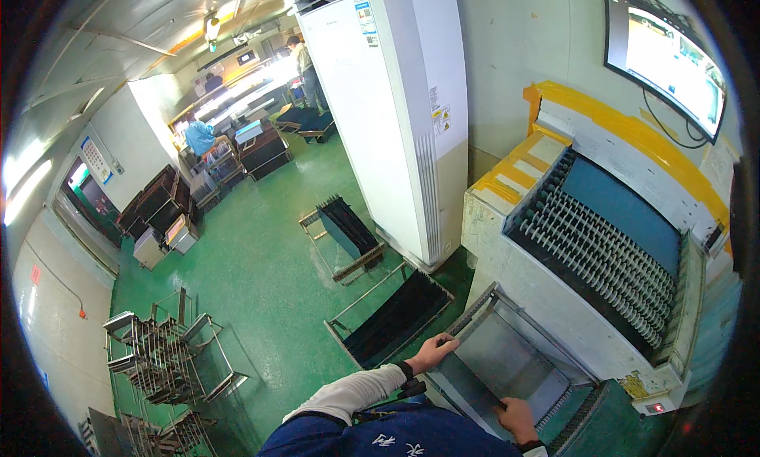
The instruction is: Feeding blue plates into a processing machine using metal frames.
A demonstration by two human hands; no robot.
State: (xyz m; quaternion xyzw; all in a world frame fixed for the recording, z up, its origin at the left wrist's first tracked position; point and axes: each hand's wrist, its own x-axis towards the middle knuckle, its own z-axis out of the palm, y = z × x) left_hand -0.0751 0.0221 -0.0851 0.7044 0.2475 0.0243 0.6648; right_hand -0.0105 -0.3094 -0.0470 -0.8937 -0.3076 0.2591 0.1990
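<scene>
Both my hands grip a thin dark flat panel (469, 383) by its opposite ends, low in front of me. My left hand (434, 352) is closed round its far left end, with the thumb on top. At the near right end, my right hand (518, 419) is closed on the panel's edge. The panel is tilted over a metal rack (571, 348) with slotted sides. A grey sheet-like surface (511, 345) shows inside the rack, just beyond the panel.
A roller conveyor machine (606, 259) stands at right, a blue panel (625, 208) on its rollers. Racks of dark panels (400, 318) (348, 227) stand on the green floor. A tall white cabinet unit (380, 109) rises ahead; stacked metal racks (162, 358) stand left. People work far back.
</scene>
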